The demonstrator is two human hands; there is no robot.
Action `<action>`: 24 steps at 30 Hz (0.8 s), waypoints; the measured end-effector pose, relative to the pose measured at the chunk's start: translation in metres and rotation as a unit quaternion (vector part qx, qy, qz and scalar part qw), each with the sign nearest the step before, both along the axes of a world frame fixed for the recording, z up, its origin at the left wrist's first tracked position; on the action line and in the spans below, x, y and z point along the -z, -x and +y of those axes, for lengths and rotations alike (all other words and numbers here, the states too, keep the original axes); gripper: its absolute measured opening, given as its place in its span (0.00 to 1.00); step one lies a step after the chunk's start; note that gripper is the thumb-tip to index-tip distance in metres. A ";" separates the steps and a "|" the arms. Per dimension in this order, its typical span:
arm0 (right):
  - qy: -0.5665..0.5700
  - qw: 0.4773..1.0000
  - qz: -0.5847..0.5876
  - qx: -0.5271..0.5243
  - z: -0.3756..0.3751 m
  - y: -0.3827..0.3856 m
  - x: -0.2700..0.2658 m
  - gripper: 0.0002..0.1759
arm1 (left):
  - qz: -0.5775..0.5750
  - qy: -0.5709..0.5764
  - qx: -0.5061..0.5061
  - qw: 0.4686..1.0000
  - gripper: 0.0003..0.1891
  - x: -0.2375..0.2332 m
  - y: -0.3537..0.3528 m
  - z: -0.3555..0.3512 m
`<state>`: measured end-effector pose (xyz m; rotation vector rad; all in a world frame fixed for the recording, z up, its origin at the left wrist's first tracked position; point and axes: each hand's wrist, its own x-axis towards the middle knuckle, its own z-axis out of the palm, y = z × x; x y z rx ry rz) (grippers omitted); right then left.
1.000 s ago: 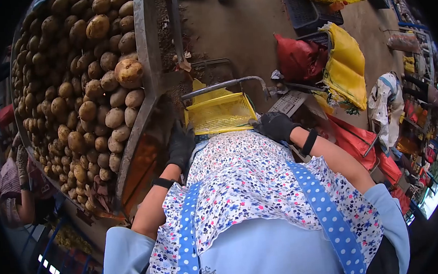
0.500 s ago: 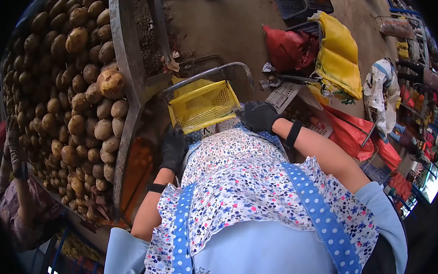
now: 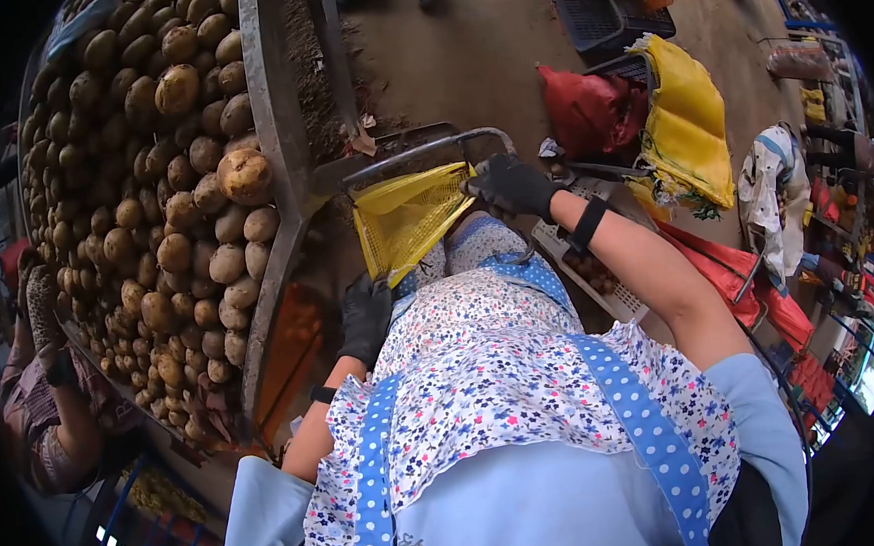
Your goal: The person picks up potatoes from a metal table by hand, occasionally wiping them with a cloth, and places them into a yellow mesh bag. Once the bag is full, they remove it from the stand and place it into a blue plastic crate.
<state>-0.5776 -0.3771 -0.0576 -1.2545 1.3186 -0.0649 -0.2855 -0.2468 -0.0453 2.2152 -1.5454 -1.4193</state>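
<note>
A yellow mesh bag (image 3: pixel 394 226) is stretched at a slant in front of my waist, its mouth partly spread. My right hand (image 3: pixel 514 186), in a black glove, grips the bag's upper right corner beside a curved metal bar (image 3: pixel 420 152). Lower down, my left hand (image 3: pixel 367 319), also gloved in black, is closed at the bag's lower left corner, close to my flowered apron (image 3: pixel 481 340). Part of the left fingers is hidden from view.
A metal-edged sorting table (image 3: pixel 272 113) heaped with potatoes (image 3: pixel 168 209) stands at the left. Another person's gloved hand (image 3: pixel 41 307) is at its far side. To the right are a red sack (image 3: pixel 587 109), a yellow sack (image 3: pixel 688 117) and a white crate (image 3: pixel 597 273).
My right hand has moved up and right, pulling its corner of the mesh bag to a slant. The left hand has shifted slightly down and right. The whole view has shifted a little.
</note>
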 end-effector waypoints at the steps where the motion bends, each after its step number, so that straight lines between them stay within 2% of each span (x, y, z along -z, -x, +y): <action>1: 0.078 0.993 0.014 -0.083 0.012 0.011 0.014 0.24 | 0.003 0.001 -0.004 1.000 0.13 0.008 -0.008 0.008; 2: 0.153 0.974 0.029 -0.166 0.023 0.022 0.020 0.24 | -0.046 0.040 0.131 0.989 0.13 0.025 -0.021 0.023; 3: 0.150 0.973 0.031 -0.173 0.034 0.028 0.019 0.24 | -0.096 0.076 0.261 0.958 0.13 0.033 -0.027 0.032; 4: 0.186 0.964 0.044 -0.185 0.051 0.030 0.017 0.25 | -0.093 0.071 0.254 0.960 0.13 0.042 -0.030 0.044; 6: 0.218 0.952 0.059 -0.207 0.065 0.022 -0.005 0.26 | 0.017 0.059 0.040 0.997 0.14 0.050 -0.029 0.058; 7: 0.027 0.986 0.100 -0.133 0.061 0.015 -0.024 0.26 | 0.022 0.057 -0.006 0.998 0.14 0.053 -0.027 0.065; 8: -0.164 0.975 0.142 -0.053 0.059 0.009 -0.042 0.26 | 0.026 0.053 -0.017 0.998 0.14 0.053 -0.025 0.067; 9: -0.089 0.974 0.162 -0.127 0.060 0.009 -0.052 0.25 | 0.006 0.030 -0.004 1.000 0.14 0.051 -0.022 0.065; 10: -0.091 0.972 0.168 -0.139 0.069 0.013 -0.050 0.25 | -0.013 0.006 0.009 1.000 0.13 0.053 -0.020 0.065; 11: -0.014 0.964 0.191 -0.187 0.082 0.020 -0.040 0.25 | -0.075 0.060 0.095 0.991 0.13 0.062 -0.018 0.071; 12: 0.062 0.948 0.210 -0.232 0.094 0.028 -0.028 0.26 | -0.071 0.053 0.086 0.992 0.13 0.067 -0.017 0.073; 13: 0.082 0.916 0.239 -0.312 0.103 0.037 -0.016 0.28 | -0.023 0.028 0.025 0.999 0.14 0.074 -0.016 0.071; 14: 0.075 0.914 0.241 -0.316 0.107 0.040 -0.006 0.28 | 0.025 0.002 -0.033 0.999 0.14 0.078 -0.013 0.070; 16: 0.010 0.909 0.231 -0.347 0.103 0.048 0.010 0.25 | 0.022 -0.026 -0.026 0.999 0.15 0.063 -0.007 0.049; 18: 0.017 0.897 0.217 -0.384 0.086 0.041 -0.004 0.24 | 0.010 -0.053 -0.015 0.998 0.15 0.057 -0.009 0.042; 20: 0.037 0.884 0.203 -0.420 0.070 0.034 -0.003 0.22 | 0.096 -0.012 0.006 0.995 0.15 0.058 -0.019 0.036; 21: 0.006 0.875 0.219 -0.432 0.065 0.032 0.003 0.21 | 0.095 -0.006 0.006 0.995 0.15 0.063 -0.027 0.036; 22: -0.026 0.865 0.235 -0.443 0.062 0.031 0.004 0.21 | 0.159 0.013 0.010 0.987 0.15 0.072 -0.037 0.040; 23: 0.041 0.868 0.212 -0.446 0.053 0.028 -0.008 0.21 | 0.222 0.030 0.014 0.974 0.15 0.069 -0.038 0.040; 24: 0.045 0.868 0.216 -0.444 0.047 0.024 -0.006 0.21 | 0.224 0.036 0.016 0.974 0.15 0.068 -0.037 0.036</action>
